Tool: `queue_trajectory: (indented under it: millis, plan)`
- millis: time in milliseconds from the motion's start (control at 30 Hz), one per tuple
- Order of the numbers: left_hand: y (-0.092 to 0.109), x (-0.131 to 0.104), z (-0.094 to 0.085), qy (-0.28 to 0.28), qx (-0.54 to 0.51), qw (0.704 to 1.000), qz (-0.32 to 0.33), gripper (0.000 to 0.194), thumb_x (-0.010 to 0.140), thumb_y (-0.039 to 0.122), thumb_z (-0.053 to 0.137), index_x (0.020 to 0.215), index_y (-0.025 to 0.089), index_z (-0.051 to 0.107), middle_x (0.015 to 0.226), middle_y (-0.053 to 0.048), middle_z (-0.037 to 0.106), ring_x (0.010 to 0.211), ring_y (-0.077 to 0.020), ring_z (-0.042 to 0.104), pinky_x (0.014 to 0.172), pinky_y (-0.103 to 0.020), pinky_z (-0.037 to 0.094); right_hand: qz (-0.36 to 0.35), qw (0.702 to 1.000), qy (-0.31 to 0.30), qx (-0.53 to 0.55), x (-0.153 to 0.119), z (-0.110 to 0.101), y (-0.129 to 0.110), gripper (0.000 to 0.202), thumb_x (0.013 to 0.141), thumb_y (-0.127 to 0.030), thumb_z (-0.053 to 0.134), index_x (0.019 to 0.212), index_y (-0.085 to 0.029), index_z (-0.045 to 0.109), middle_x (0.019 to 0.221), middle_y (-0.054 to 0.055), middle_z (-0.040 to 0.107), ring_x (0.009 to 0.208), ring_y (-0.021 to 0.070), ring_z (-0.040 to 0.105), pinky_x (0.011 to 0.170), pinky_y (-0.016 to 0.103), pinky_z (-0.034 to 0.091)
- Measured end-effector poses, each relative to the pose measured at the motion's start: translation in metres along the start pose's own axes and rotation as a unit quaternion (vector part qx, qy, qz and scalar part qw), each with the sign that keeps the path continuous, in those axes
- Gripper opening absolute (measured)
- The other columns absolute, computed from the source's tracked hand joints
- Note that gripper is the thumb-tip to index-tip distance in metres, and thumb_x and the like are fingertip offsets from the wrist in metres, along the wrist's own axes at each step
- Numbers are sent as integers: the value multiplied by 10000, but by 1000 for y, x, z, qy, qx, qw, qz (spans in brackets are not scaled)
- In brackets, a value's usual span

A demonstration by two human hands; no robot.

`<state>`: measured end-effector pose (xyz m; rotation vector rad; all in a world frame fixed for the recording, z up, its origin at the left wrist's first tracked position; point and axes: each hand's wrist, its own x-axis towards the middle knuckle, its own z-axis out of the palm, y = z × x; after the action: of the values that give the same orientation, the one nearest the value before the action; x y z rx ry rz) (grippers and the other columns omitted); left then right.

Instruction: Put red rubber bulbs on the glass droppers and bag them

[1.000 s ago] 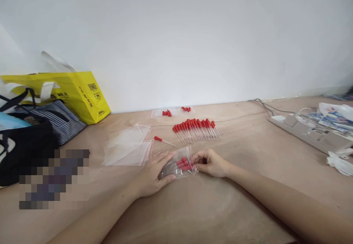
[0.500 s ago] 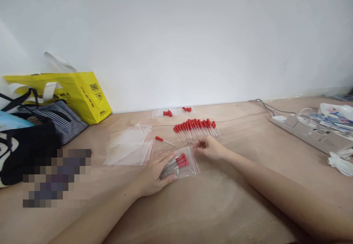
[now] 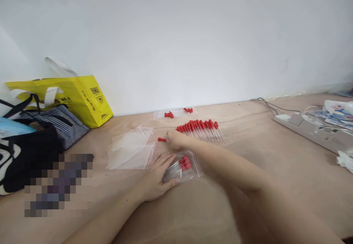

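Note:
My left hand (image 3: 157, 179) lies on a clear zip bag (image 3: 190, 177), fingers stretched out and thumb apart. Inside the bag are several droppers with red bulbs (image 3: 185, 162). My right hand (image 3: 176, 139) is closed around the stem of a single dropper (image 3: 161, 139), whose red bulb points left; its fingertips are partly hidden. Just behind that hand is a row of droppers (image 3: 202, 128), red bulbs toward the wall and pale stems toward me. A stack of flat zip bags (image 3: 131, 152) lies left of my hands.
By the wall lie filled bags (image 3: 158, 115) with red bulbs. At the left stand a yellow bag (image 3: 79, 96), a striped pouch (image 3: 67, 126) and a black bag (image 3: 35, 155). A power strip (image 3: 303, 130) with cables and a crumpled tissue (image 3: 344, 161) are at the right.
My right hand has moved left from the zip bag's opening to the single dropper, which now lies flatter. My left hand stays on the bag. The view has shifted slightly.

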<state>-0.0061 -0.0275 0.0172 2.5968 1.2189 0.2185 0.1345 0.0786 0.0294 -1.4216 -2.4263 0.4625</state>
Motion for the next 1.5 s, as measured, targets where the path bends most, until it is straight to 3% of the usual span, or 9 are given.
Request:
queue_trajectory:
  millis: [133,200,300,433,567,867,967,1167,1500]
  plan:
    - [-3,1,1,10,13,999,29,586,824,473,406,1308,156,310,1359,-112,331,1253,-253,273,1041,-486,170,-31,999,15,23,-21,-20,21,483,701,-84,454,1177,-76,373,908,113,602,757,165,573,660,260,445]
    - [-5,1,3,17,12,999,38,562,836,463,393,1308,169,312,1361,-103,329,1253,-248,273,1039,-482,179,-36,990,81,109,-41,-32,37,507,714,-95,418,1208,-75,303,770,53,583,629,135,546,602,261,447]
    - [-6,2,5,21,12,999,41,562,836,471,394,1311,182,310,1367,-95,320,1255,-248,267,1038,-482,182,9,933,222,285,-78,-38,58,605,707,-126,427,1257,-154,176,761,-6,523,500,79,494,488,219,429]
    - [-6,4,7,22,22,999,36,553,848,471,366,1314,180,307,1372,-88,314,1262,-243,255,1045,-479,162,97,841,296,443,-118,-23,71,595,735,-236,460,1230,-225,129,662,-66,461,361,48,408,351,185,363]
    - [-4,4,5,17,23,999,35,494,881,425,300,1314,187,305,1373,-71,314,1266,-225,253,1050,-471,150,132,783,303,527,-133,-5,66,491,731,-334,495,1112,-232,204,633,-77,458,411,75,469,383,214,427]
    - [-1,3,1,-7,40,999,30,518,864,410,340,1325,182,279,1391,-76,271,1278,-226,222,1051,-465,145,130,755,210,607,-140,8,45,433,687,-448,557,959,-224,305,643,-62,501,509,108,562,500,268,490]
    - [0,3,2,-7,40,999,28,522,862,409,347,1324,179,278,1390,-82,272,1276,-232,227,1046,-472,148,117,772,148,607,-142,7,45,378,690,-510,538,863,-194,422,649,-33,519,546,107,567,564,278,488]
    - [0,2,0,-9,36,999,30,524,864,440,331,1325,195,274,1389,-71,278,1281,-225,216,1048,-465,147,81,874,90,471,-145,1,62,342,647,-435,626,826,-148,582,629,-21,537,484,52,446,478,202,386]
    - [-3,3,4,2,41,998,36,538,853,468,346,1325,218,277,1385,-61,293,1274,-235,231,1045,-466,163,22,938,75,337,-146,5,59,172,636,-315,659,679,-157,607,490,-57,469,418,44,325,405,173,254]
